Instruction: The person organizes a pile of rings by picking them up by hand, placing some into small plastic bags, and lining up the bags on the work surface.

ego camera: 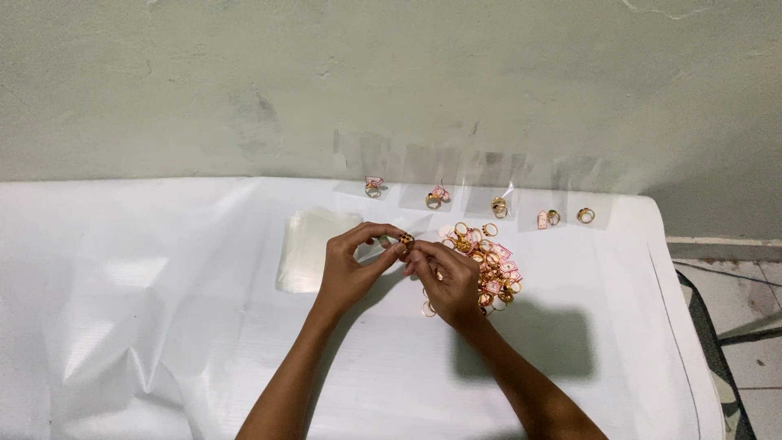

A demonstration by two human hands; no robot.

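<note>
Ring (406, 239), gold with dark stones, sits pinched at the fingertips where my two hands meet, just above the middle of the counter (163, 326) with its white cover. From the head view, my left hand (350, 265) is curled nearly closed, thumb and forefinger drawn together on the ring's left side, and what looks like a bit of clear plastic shows between those fingers, though I cannot tell for sure. My right hand (448, 281) is also mostly closed, its fingertips touching the ring from the right and below; whether it truly grips the ring or only steadies it I cannot tell. To do this well, I judge that the pinch should stay light and close to the fingertips, with the ring held over the counter so a slip lands it on the cover rather than off the edge. Just right of my right hand lies a pile of rings (489, 265) with small pink tags. A stack of clear bags (309, 244) lies just left of my left hand. Along the wall stands a row of bagged rings (498, 205).
</note>
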